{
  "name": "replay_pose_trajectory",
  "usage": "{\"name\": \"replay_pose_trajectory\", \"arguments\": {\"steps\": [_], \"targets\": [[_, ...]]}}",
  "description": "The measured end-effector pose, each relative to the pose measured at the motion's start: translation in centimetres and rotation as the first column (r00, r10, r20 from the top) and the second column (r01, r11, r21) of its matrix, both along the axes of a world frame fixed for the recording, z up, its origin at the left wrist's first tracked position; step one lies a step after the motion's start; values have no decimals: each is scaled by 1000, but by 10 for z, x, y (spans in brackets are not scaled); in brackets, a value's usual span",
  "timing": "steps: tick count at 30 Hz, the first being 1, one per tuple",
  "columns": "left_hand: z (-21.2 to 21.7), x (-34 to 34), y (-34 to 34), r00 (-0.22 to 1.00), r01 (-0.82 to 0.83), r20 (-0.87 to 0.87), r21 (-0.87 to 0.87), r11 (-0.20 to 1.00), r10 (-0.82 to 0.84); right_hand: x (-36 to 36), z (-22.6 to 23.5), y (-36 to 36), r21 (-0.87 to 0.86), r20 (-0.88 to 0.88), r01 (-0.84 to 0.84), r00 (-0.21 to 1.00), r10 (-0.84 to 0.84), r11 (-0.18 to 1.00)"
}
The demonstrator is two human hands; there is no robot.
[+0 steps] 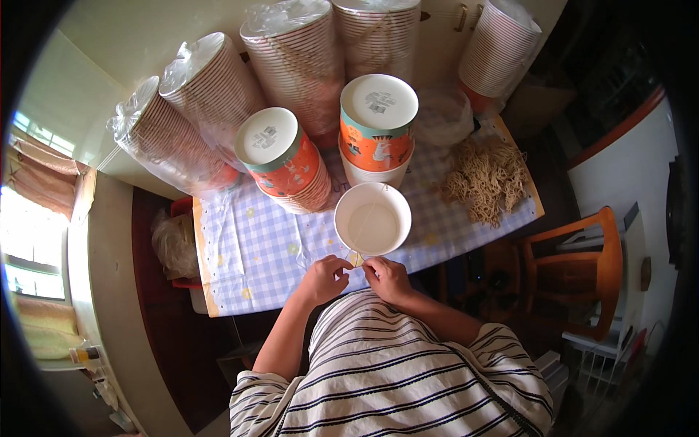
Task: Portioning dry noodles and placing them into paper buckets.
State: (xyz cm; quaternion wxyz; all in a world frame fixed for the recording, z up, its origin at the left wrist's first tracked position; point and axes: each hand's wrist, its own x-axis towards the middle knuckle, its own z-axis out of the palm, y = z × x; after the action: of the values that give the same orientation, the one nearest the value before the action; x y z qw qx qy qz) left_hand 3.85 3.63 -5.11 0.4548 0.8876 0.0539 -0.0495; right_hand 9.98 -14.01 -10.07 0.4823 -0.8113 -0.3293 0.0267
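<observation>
A white paper bucket [359,234] stands mouth up at the near edge of the table, with a thin cord [357,258] running across its inside from the far rim to the near one. At the near rim, my left hand [326,280] and my right hand [389,279] pinch the cord between thumb and fingers, close together. Just beyond are two stacks of upturned buckets: an orange-printed stack [290,169] to the left and another orange stack with a teal band [377,143] behind the bucket. A heap of tan cords [489,179] lies at the right.
Tall bucket stacks in clear plastic [295,69] line the back of the table, and one more stack [498,51] stands at the far right. A blue checked tablecloth [251,271] covers the table. A wooden chair [608,269] stands to the right; a red crate [191,282] is at the left.
</observation>
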Motion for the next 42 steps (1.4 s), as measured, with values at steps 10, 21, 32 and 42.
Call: {"name": "replay_pose_trajectory", "arguments": {"steps": [10, 21, 32, 42], "targets": [[23, -2, 1, 988, 14, 152, 105, 994, -30, 8, 33, 8, 46, 144, -179, 975, 170, 983], [40, -2, -1, 991, 15, 133, 37, 999, -19, 9, 36, 15, 41, 76, -165, 984, 162, 985], [40, -4, -3, 989, -2, 145, 118, 993, -16, 7, 37, 15, 15, 241, -214, 949, 204, 977], [51, -6, -4, 989, 15, 149, 10, 1000, -16, 9, 12, 7, -122, 388, -177, 897, 211, 977]]}}
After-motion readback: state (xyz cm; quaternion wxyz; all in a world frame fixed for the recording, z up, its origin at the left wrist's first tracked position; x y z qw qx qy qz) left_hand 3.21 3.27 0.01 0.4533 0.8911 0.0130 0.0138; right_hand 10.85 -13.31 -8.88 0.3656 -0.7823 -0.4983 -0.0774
